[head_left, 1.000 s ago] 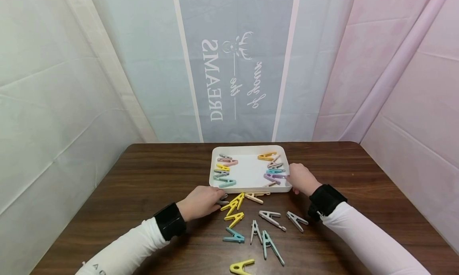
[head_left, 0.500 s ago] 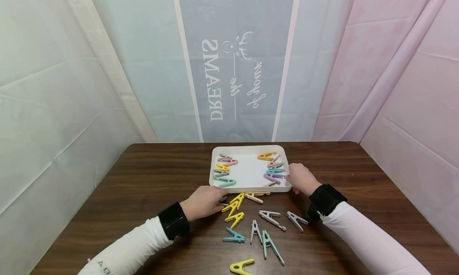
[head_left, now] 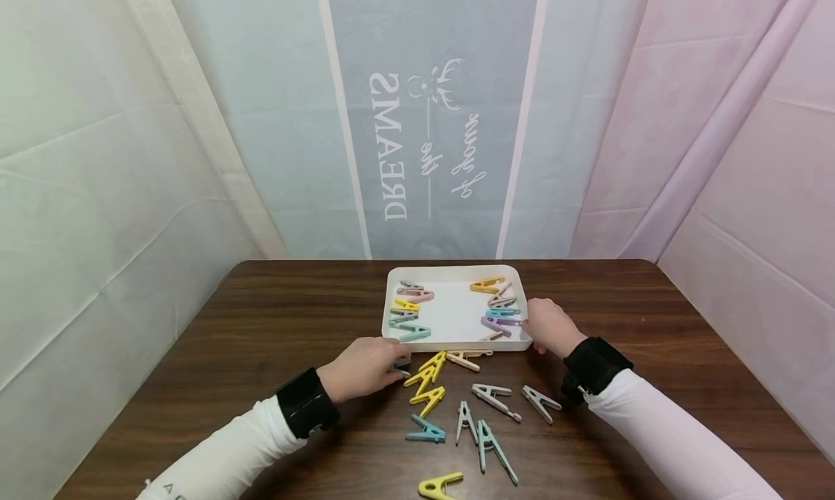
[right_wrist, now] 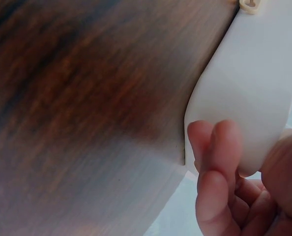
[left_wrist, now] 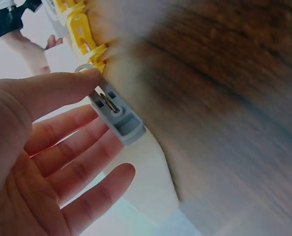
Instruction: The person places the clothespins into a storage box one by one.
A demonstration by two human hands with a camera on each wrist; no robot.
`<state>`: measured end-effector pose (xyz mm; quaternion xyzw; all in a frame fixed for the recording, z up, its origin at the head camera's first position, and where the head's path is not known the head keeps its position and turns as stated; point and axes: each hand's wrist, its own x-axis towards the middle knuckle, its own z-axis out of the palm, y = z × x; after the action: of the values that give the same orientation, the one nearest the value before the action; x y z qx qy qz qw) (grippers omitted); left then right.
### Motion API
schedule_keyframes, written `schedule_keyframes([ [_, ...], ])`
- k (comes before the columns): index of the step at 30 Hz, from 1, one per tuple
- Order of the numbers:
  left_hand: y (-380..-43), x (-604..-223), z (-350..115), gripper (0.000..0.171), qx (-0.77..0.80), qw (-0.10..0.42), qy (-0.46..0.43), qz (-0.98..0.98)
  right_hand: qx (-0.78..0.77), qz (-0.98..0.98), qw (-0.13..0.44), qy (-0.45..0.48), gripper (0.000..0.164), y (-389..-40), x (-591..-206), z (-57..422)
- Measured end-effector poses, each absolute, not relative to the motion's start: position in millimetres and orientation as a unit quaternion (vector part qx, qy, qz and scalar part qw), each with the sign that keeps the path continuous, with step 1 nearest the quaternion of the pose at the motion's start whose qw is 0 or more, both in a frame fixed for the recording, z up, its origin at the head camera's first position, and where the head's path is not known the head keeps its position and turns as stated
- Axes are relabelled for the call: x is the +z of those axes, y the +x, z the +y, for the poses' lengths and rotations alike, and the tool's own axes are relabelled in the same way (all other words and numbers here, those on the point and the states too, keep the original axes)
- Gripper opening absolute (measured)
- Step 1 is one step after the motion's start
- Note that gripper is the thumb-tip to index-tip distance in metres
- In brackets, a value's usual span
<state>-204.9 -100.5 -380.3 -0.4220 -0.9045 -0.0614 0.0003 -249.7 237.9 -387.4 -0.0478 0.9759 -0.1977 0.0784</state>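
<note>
My left hand [head_left: 365,367] is at the tray's near left corner and pinches a grey clothespin [left_wrist: 117,114] between thumb and fingers; its other fingers lie behind, along the tray's outer wall. The white tray [head_left: 450,346] holds several clothespins along its left and right sides, such as a purple clothespin [head_left: 499,324] and an orange clothespin [head_left: 486,285]. At the near right corner my right hand [head_left: 551,327] grips the tray, with curled fingers [right_wrist: 224,152] against its outer wall. Yellow clothespins [head_left: 427,375] lie just right of the left hand.
On the brown table [head_left: 293,304], in front of the tray, lie more loose clothespins: a beige clothespin [head_left: 464,359] by the tray wall, a teal clothespin [head_left: 427,431], several grey and pale green ones, and a yellow clothespin [head_left: 441,485] nearest me. A printed curtain [head_left: 430,123] hangs behind.
My left hand shifts slightly right, then back left, at the grey clothespin. The yellow clothespins beside it have slid slightly right. The right hand stays at the tray corner.
</note>
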Motion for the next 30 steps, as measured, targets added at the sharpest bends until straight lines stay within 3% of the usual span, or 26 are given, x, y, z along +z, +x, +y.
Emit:
schedule_keyframes([
  [10, -208, -359, -102, 0.024, -0.1, 0.033, -0.411, -0.906, -0.186, 0.978, 0.076, -0.057, 0.018, -248, -386, 238],
  [19, -230, -339, -79, 0.018, -0.082, 0.067, -0.42, -0.902, -0.185, 0.978, 0.077, -0.052, 0.019, -250, -385, 238],
  [30, -264, -350, -36, 0.02, -0.061, -0.027, -0.413, -0.908, -0.191, 0.978, 0.073, -0.052, 0.02, -248, -387, 238],
])
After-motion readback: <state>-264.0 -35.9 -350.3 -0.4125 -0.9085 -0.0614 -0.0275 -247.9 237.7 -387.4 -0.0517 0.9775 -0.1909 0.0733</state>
